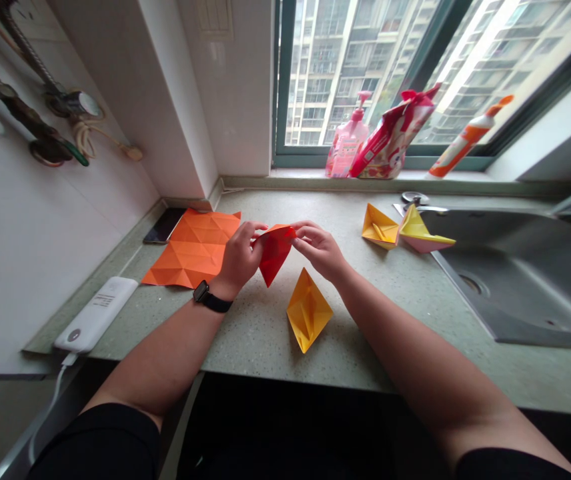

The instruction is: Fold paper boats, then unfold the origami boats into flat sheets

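Note:
My left hand [239,257] and my right hand [319,250] both pinch a folded red paper [274,257] above the speckled grey-green countertop [260,347], its point hanging down between them. A yellow origami boat [309,310] lies just below my hands, apart from them. Left of my left hand is a creased orange paper sheet [193,248], lying flat. Right of my right hand sit a yellow-orange paper boat [379,225] and a yellow-and-pink paper boat [424,230]. A black-strapped smartwatch [210,297] circles my left wrist.
A white power bank [96,313] with a cable lies at the counter's left edge, and a black phone [164,225] lies by the wall. A steel sink [515,273] is set in at right. A pink pump bottle [348,147], red bag [393,137] and orange-capped bottle [468,137] stand on the windowsill.

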`<state>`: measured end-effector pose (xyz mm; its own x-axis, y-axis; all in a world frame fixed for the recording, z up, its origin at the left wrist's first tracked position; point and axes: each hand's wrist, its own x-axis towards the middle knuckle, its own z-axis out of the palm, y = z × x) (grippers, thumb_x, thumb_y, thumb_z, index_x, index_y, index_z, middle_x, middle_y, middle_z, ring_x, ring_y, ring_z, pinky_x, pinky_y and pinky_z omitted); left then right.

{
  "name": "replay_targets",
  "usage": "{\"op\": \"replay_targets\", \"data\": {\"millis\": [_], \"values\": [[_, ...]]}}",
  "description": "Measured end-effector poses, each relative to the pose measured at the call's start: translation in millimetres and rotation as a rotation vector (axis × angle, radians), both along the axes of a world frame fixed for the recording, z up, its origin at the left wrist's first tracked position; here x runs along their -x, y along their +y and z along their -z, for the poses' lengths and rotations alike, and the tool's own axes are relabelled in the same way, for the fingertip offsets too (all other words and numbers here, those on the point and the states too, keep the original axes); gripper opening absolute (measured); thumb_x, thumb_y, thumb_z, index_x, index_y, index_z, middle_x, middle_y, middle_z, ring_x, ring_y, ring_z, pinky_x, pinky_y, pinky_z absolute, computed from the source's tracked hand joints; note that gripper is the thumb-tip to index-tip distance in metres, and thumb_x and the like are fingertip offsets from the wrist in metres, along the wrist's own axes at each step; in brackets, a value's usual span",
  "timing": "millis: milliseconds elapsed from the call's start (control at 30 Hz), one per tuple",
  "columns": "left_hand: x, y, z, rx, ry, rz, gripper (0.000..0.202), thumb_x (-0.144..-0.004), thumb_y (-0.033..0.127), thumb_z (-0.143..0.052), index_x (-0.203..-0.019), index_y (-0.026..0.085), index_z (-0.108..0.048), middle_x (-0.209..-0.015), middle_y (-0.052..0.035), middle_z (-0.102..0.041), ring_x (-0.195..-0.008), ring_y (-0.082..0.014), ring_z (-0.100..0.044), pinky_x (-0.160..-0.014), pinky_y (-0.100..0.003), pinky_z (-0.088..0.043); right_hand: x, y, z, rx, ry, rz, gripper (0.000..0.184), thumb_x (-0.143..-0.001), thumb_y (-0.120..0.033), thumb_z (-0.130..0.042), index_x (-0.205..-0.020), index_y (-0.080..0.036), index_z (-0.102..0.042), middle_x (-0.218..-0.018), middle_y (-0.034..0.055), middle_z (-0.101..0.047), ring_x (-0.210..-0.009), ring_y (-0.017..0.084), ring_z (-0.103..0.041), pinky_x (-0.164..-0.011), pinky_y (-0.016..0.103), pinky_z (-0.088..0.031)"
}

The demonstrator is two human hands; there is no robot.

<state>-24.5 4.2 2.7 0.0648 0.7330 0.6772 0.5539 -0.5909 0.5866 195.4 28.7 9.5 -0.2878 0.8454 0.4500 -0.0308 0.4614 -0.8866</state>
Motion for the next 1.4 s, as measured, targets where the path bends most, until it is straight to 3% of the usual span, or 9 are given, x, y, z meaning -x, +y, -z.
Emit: {"op": "replay_targets", "data": {"millis": [300, 500, 633, 767, 967, 1133, 1233, 1400], "values": [[0.2, -0.1, 0.1, 0.020, 0.020, -0.065, 0.026, -0.099, 0.010, -0.060, -0.121, 0.021, -0.070, -0.117, -0.0074, -0.077, -0.092, -0.0180, -0.073, -0.077, -0.027, -0.062, -2.1, -1.5, -3.6, 0.033, 0.029, -0.063, 0.047, -0.083, -0.069, -0.087, -0.075, -0.025, -0.072, -0.115, 0.0074, -0.072, -0.109, 0.025, -0.069, -0.093, 0.041, -0.063], [0.7, -1.9, -3.1, 0.042, 0.059, 0.043, 0.028, -0.105, 0.027, -0.067, -0.131, 0.022, -0.071, -0.124, -0.0091, -0.077, -0.089, -0.0173, -0.074, -0.075, -0.026, -0.063, -5.4, -3.0, -5.8, -0.017, -0.015, -0.106, 0.044, -0.089, -0.065, -0.083, -0.076, -0.024, -0.073, -0.119, 0.0081, -0.072, -0.110, 0.025, -0.071, -0.093, 0.041, -0.064], [1.9, -2.6, -5.0, 0.056, 0.125, 0.112, 0.030, -0.107, 0.032, -0.066, -0.134, 0.022, -0.074, -0.123, -0.0098, -0.079, -0.094, -0.0196, -0.076, -0.085, -0.031, -0.064, -5.7, -5.6, -6.2, -0.116, -0.133, -0.090, 0.039, -0.095, -0.062, -0.078, -0.082, -0.025, -0.078, -0.122, 0.0085, -0.073, -0.111, 0.024, -0.072, -0.099, 0.043, -0.062], [2.5, -0.7, -3.0, 0.058, 0.136, 0.047, 0.028, -0.105, 0.022, -0.062, -0.129, 0.021, -0.077, -0.121, -0.0096, -0.082, -0.103, -0.0227, -0.077, -0.095, -0.036, -0.063, -4.1, -8.0, -6.7, -0.133, -0.173, -0.095, 0.037, -0.094, -0.062, -0.078, -0.087, -0.026, -0.080, -0.122, 0.0091, -0.074, -0.113, 0.026, -0.072, -0.100, 0.044, -0.062], [2.7, 2.4, -1.3, 0.149, 0.126, -0.033, 0.033, -0.098, 0.016, -0.066, -0.128, 0.021, -0.078, -0.120, -0.0089, -0.083, -0.099, -0.0229, -0.077, -0.091, -0.034, -0.062, -4.3, -4.0, -8.9, 0.044, 0.029, -0.080, 0.041, -0.086, -0.064, -0.083, -0.076, -0.025, -0.073, -0.116, 0.0070, -0.075, -0.111, 0.027, -0.071, -0.100, 0.045, -0.061], [1.4, 1.3, -4.3, 0.287, 0.152, -0.025, 0.026, -0.101, 0.022, -0.059, -0.111, 0.020, -0.082, -0.102, -0.0070, -0.084, -0.082, -0.0219, -0.075, -0.079, -0.032, -0.059, -8.8, 3.8, -9.1, 0.283, 0.258, -0.037, 0.036, -0.081, -0.057, -0.083, -0.076, -0.026, -0.063, -0.096, 0.0020, -0.075, -0.089, 0.023, -0.069, -0.088, 0.042, -0.061], [0.0, 0.6, -5.5, 0.403, 0.109, 0.040, 0.027, -0.101, 0.031, -0.060, -0.106, 0.019, -0.084, -0.098, -0.0066, -0.084, -0.081, -0.0222, -0.075, -0.075, -0.030, -0.057, -12.8, 7.9, -8.8, 0.362, 0.302, -0.040, 0.035, -0.080, -0.053, -0.080, -0.075, -0.027, -0.056, -0.083, -0.0004, -0.069, -0.079, 0.021, -0.066, -0.079, 0.039, -0.060], [-0.1, 2.0, -7.7, 0.677, -0.034, 0.244, 0.034, -0.098, 0.044, -0.064, -0.103, 0.018, -0.084, -0.094, -0.0052, -0.083, -0.081, -0.0221, -0.075, -0.068, -0.027, -0.056, -19.1, 14.4, -6.7, 0.401, 0.268, -0.027, 0.036, -0.080, -0.056, -0.074, -0.077, -0.029, -0.050, -0.079, 0.0007, -0.067, -0.076, 0.024, -0.064, -0.070, 0.038, -0.057]]}}
